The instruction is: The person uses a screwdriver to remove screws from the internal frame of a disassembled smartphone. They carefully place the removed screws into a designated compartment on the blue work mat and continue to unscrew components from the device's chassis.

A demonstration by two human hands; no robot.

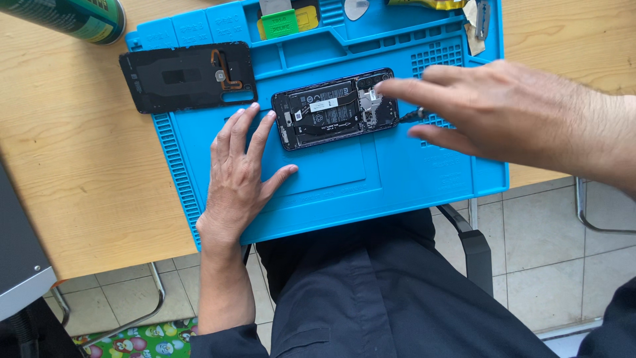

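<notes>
An opened black phone (334,108) lies back-side up on a blue repair mat (344,172), its battery and circuit board exposed. My left hand (240,174) rests flat on the mat, fingers spread, fingertips just left of the phone's lower left corner. My right hand (493,109) hovers over the phone's right end, index finger stretched toward the board. A dark thin tool tip (412,115) pokes out beneath its fingers next to the phone's right edge. The removed black back cover (189,76) lies inside-up at the mat's upper left.
A green can (73,16) lies at the table's top left. Small trays along the mat's top hold a green and yellow card (281,23), a pick (356,8) and metal tweezers (482,18). A grey device (20,258) sits at the left edge. The wooden table (79,172) ends near my lap.
</notes>
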